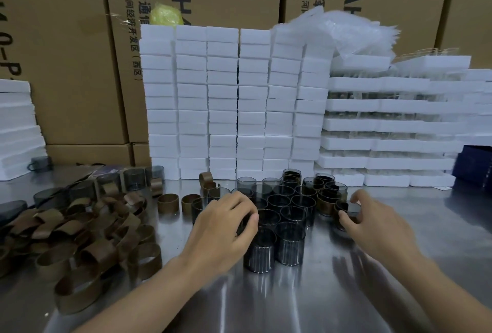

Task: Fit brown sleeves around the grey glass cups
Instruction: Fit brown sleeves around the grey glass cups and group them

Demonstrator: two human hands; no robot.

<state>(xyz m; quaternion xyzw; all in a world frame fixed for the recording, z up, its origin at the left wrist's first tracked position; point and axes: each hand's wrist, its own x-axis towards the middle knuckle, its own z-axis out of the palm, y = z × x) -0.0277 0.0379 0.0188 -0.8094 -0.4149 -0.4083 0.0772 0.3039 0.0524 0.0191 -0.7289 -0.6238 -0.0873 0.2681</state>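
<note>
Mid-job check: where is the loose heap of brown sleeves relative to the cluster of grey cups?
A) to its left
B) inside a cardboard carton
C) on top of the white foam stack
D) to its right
A: the brown sleeves are heaped on the steel table left of the grey cups, out past the left hand, which grips a cup.

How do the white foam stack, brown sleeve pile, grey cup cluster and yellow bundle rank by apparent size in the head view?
1. white foam stack
2. brown sleeve pile, about level with the next; nearer the camera, so unsure
3. grey cup cluster
4. yellow bundle, partly hidden
</note>
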